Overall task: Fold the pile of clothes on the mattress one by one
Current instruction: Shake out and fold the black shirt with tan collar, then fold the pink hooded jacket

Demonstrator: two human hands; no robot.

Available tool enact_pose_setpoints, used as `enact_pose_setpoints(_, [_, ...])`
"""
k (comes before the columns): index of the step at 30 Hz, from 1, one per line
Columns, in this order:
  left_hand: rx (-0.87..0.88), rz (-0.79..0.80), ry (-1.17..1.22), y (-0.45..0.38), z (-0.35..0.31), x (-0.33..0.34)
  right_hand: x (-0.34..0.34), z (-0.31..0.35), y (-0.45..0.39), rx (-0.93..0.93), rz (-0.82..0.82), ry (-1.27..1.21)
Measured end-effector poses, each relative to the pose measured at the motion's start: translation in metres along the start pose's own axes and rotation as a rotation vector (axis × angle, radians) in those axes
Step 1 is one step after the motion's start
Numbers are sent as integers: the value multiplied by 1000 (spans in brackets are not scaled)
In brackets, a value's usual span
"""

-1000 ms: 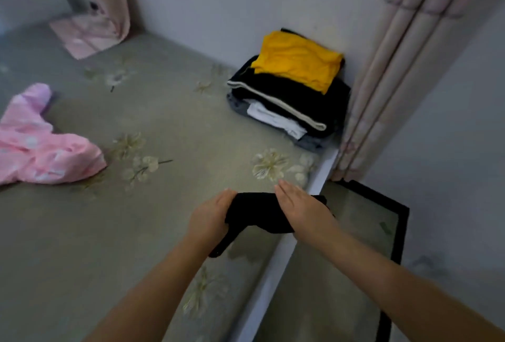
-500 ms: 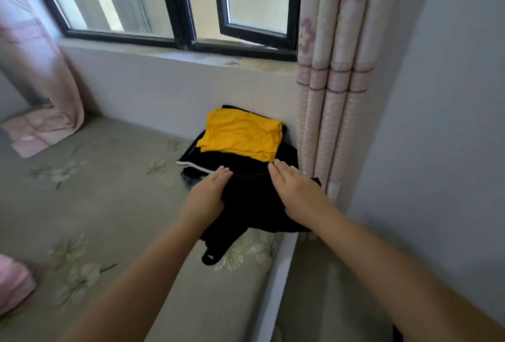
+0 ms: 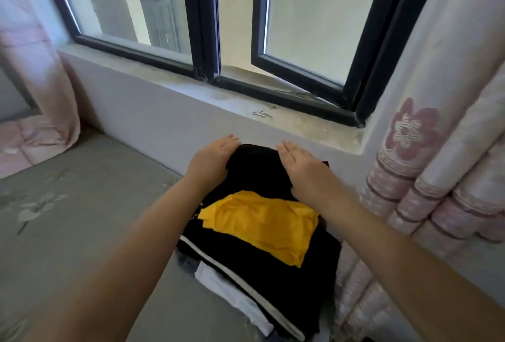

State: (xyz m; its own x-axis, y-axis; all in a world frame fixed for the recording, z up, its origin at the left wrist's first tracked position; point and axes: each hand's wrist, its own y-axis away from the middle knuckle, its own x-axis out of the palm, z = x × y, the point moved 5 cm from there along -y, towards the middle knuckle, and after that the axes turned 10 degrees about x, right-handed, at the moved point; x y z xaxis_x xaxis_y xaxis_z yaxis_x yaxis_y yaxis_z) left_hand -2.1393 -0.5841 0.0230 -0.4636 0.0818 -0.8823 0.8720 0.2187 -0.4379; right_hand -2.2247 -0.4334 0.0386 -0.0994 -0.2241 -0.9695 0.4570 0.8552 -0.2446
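Note:
A stack of folded clothes lies on the grey flowered mattress (image 3: 90,205) in the corner under the window. On top is a yellow garment (image 3: 259,224), under it a black garment with a white stripe (image 3: 246,262), then a white one (image 3: 232,292). I hold a small folded black garment (image 3: 257,169) over the far part of the stack, close to the wall. My left hand (image 3: 211,162) grips its left edge. My right hand (image 3: 300,171) lies along its right side with the fingers straight on top and the thumb hidden beneath.
The wall and the window sill (image 3: 300,123) rise right behind the stack; a small metal clip (image 3: 261,114) lies on the sill. A pink flowered curtain (image 3: 442,177) hangs at the right beside the stack, another curtain (image 3: 35,87) at the far left. The window sash (image 3: 300,41) stands ajar.
Both hands carried the folded black garment from the mattress's near edge over the stack to its far side by the wall. The view swung up toward the window; the pink garment left view.

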Motion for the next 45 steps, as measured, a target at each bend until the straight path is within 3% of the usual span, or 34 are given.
enact_pose_setpoints(3, [35, 139, -89, -8, 26, 47, 51, -8, -18, -16, 5, 31])
enact_pose_setpoints(8, [4, 749, -214, 50, 43, 184, 204, -15, 10, 58, 393, 102])
enact_pose_setpoints(11, [-34, 905, -156, 91, 34, 240, 274, -22, 42, 146, 582, 50])
enact_pose_setpoints(15, [-60, 874, -158, 109, 29, 259, 302, -26, 56, 157, 513, -7])
enact_pose_setpoints(20, [-153, 819, -129, 120, 23, 235, 286, -24, 50, 114, 504, 29])
enact_pose_setpoints(24, [-327, 722, -65, 154, 13, 187, 242, 12, 43, -97, 397, -16])
enact_pose_setpoints(30, [-749, 543, -110, 275, 4, 81, 188, 155, 50, -508, 350, -233])
enact_pose_setpoints(37, [-1295, 405, -277, 485, -45, -48, 147, 346, 152, -881, 388, -326])
enact_pose_setpoints(41, [-1506, 406, -357, 601, -71, -99, 140, 438, 212, -976, 433, -340])
enact_pose_setpoints(45, [-1567, 429, -342, 704, -65, -120, 162, 516, 239, -945, 430, -298])
